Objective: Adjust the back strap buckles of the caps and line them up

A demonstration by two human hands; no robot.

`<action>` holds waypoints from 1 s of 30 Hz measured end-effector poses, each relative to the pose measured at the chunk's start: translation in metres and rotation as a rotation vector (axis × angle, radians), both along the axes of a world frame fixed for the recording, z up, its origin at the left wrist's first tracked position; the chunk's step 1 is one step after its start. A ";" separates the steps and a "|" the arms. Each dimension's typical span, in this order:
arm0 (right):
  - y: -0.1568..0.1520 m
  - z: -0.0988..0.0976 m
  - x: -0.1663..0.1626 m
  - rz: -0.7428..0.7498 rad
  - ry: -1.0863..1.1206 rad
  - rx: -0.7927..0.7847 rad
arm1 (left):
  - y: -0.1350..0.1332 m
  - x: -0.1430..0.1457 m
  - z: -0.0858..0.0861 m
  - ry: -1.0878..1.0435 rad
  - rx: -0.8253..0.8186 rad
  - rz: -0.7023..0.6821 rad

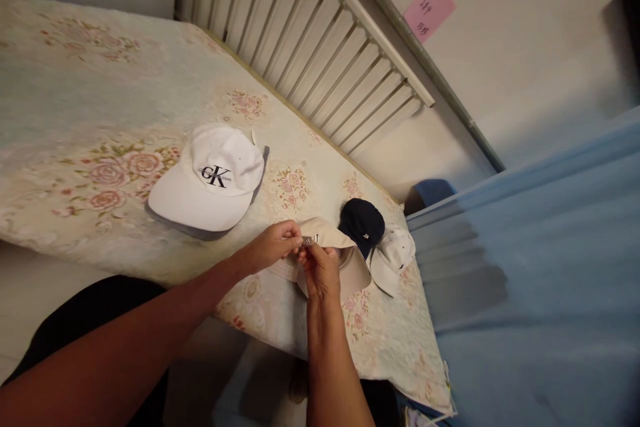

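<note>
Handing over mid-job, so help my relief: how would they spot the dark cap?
On the flowered tablecloth, go to the end near the blue fabric. There, the dark cap sits between a beige cap and a whitish cap; it alone is dark.

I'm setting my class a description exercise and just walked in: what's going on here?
A person's left hand and right hand pinch a beige fabric cap at its small shiny metal fitting. A white fabric cap with black letters lies to the left on the floral table cover; a dark navy fabric cap and an off-white fabric cap sit to the right.
</note>
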State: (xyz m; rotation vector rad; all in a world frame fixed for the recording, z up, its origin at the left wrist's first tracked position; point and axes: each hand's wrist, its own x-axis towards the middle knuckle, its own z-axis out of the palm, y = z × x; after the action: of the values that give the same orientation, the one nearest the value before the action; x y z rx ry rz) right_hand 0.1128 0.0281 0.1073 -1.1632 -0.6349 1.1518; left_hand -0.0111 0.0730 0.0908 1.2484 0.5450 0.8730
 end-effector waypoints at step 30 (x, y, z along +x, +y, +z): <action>-0.003 -0.004 0.002 0.034 0.026 -0.042 | 0.000 0.001 -0.003 0.011 0.001 0.034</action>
State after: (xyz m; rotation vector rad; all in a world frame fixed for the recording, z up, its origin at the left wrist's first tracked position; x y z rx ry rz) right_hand 0.1151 0.0256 0.1031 -1.1749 -0.6154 1.2126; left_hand -0.0099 0.0734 0.0883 1.2482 0.5760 0.8958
